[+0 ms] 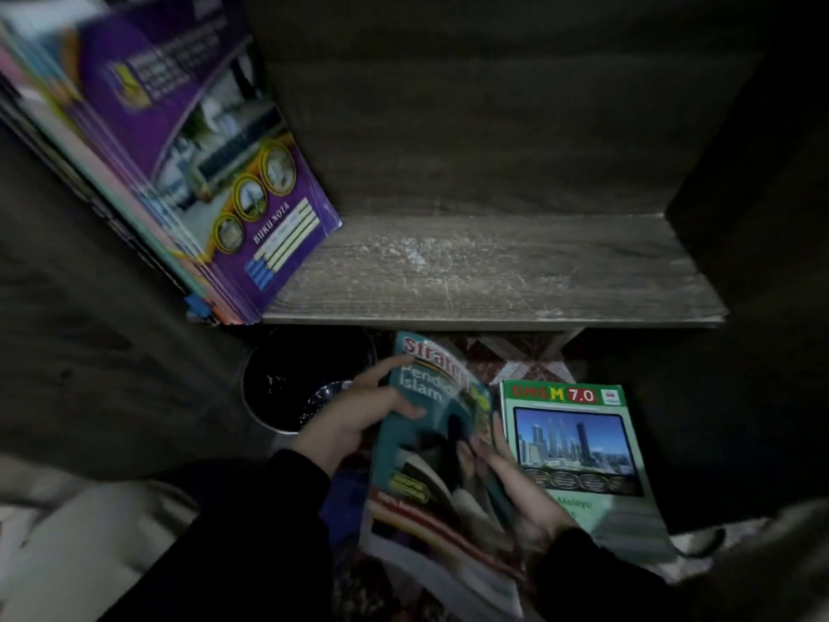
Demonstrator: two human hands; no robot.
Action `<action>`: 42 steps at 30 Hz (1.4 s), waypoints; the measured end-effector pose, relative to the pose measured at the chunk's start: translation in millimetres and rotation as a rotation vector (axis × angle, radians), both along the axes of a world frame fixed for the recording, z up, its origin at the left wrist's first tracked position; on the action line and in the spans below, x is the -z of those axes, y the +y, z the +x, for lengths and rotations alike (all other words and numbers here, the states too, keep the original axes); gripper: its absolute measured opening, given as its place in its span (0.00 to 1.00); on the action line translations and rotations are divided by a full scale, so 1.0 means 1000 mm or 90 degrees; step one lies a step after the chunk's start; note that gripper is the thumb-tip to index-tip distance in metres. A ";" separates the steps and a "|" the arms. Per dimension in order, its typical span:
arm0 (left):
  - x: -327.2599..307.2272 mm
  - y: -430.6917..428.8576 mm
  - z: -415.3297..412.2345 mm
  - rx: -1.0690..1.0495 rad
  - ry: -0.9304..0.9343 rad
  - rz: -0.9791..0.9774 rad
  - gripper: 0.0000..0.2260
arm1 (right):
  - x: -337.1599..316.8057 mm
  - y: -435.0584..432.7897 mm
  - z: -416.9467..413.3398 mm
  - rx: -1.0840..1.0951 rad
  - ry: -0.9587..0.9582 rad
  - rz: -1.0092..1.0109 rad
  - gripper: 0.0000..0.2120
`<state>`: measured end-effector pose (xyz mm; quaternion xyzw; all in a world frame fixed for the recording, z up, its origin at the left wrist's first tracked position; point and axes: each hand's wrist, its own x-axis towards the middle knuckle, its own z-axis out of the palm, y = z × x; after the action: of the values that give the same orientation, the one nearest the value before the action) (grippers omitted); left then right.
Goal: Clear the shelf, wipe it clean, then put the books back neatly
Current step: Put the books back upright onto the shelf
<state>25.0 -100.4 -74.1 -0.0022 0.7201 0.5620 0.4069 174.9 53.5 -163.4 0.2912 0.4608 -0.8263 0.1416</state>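
A dark wooden shelf board [493,267] shows pale dust streaks across its bare middle and right. At its left end a stack of thin books leans against the side wall, fronted by a purple notebook [197,141]. Below the shelf, my left hand [354,419] grips the left edge of a teal workbook [426,455], thumb on its cover. My right hand [511,482] holds the same workbook along its right edge, fingers spread over the cover. A green book [583,446] with a city photo lies flat on the floor to the right, partly under my right hand.
A round black bin [287,383] with a shiny liner stands on the floor under the shelf's left end. Patterned floor covering [516,356] shows beyond the books. Dark cabinet walls close in on both sides. Pale fabric [76,531] lies at lower left.
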 end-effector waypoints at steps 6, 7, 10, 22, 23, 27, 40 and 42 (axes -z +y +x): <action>-0.068 -0.037 0.012 -0.014 0.025 -0.014 0.30 | -0.079 0.022 -0.009 -0.246 0.055 0.028 0.43; -0.077 -0.043 0.016 -0.010 0.027 -0.013 0.29 | -0.091 0.025 -0.008 -0.288 0.045 0.044 0.46; -0.110 -0.057 0.027 0.015 0.064 0.010 0.31 | -0.131 0.026 -0.008 -0.329 0.062 0.101 0.48; -0.163 -0.054 -0.035 -0.182 0.672 0.146 0.37 | -0.251 0.024 -0.174 -0.268 0.466 0.727 0.64; -0.158 -0.052 -0.043 -0.215 0.727 0.122 0.37 | -0.255 0.022 -0.189 -0.264 0.484 0.754 0.63; -0.130 -0.046 -0.079 -0.335 0.857 0.031 0.36 | -0.258 0.011 -0.243 -0.244 0.570 0.830 0.60; -0.067 -0.033 -0.136 -0.481 1.060 -0.068 0.31 | -0.227 -0.009 -0.339 -0.257 0.614 0.815 0.56; -0.064 -0.030 -0.139 -0.472 1.063 -0.085 0.34 | -0.226 -0.008 -0.344 -0.271 0.608 0.822 0.56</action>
<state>-114.4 -130.2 -10.2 0.1502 0.7644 0.4330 -0.4534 -168.7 45.2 62.3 -0.1605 0.9000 -0.3899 -0.1109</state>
